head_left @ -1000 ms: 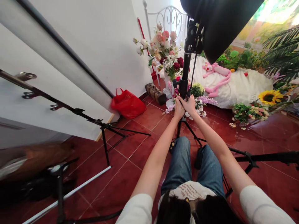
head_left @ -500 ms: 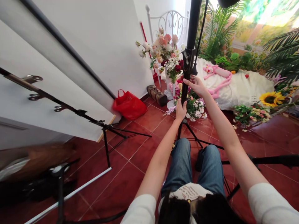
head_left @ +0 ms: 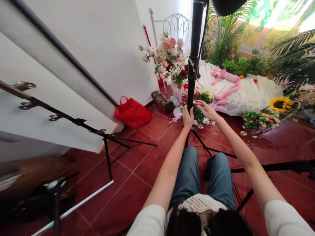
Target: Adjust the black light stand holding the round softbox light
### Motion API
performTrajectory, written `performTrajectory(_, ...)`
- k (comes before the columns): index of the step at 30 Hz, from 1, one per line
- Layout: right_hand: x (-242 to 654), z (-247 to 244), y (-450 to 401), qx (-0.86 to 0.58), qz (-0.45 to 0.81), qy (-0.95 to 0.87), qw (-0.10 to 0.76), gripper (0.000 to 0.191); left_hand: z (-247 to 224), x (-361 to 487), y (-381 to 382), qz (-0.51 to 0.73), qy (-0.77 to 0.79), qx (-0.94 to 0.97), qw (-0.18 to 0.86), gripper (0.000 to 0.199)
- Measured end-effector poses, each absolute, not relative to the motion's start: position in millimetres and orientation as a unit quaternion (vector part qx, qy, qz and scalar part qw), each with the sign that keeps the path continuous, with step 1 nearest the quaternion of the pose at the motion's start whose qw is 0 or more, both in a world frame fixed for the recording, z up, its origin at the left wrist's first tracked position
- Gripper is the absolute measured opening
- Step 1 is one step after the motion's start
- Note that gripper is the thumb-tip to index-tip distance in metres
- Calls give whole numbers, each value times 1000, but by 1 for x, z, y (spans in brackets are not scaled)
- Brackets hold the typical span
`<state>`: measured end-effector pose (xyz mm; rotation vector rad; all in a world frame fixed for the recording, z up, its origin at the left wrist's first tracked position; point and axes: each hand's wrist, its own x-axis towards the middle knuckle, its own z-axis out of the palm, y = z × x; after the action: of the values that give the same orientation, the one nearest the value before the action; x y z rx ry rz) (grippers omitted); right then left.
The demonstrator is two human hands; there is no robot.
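On the red tiled floor [head_left: 145,162] we see a red bag [head_left: 134,113], with a brown case [head_left: 161,101] near it. We spot a white metal headboard [head_left: 171,26] behind pink and white flowers [head_left: 168,47]. A pink plush toy [head_left: 231,77] lies on white cloth [head_left: 263,93]; we notice a sunflower [head_left: 280,104] to its right and palm fronds [head_left: 223,37] beyond.
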<state>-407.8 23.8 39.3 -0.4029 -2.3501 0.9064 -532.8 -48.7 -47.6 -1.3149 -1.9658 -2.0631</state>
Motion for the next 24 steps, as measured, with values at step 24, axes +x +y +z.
performTrajectory(24, -471, -3, 26, -331, 660, -517, 434, 59, -47, -530, -50, -660, -624, -418, 10, 51)
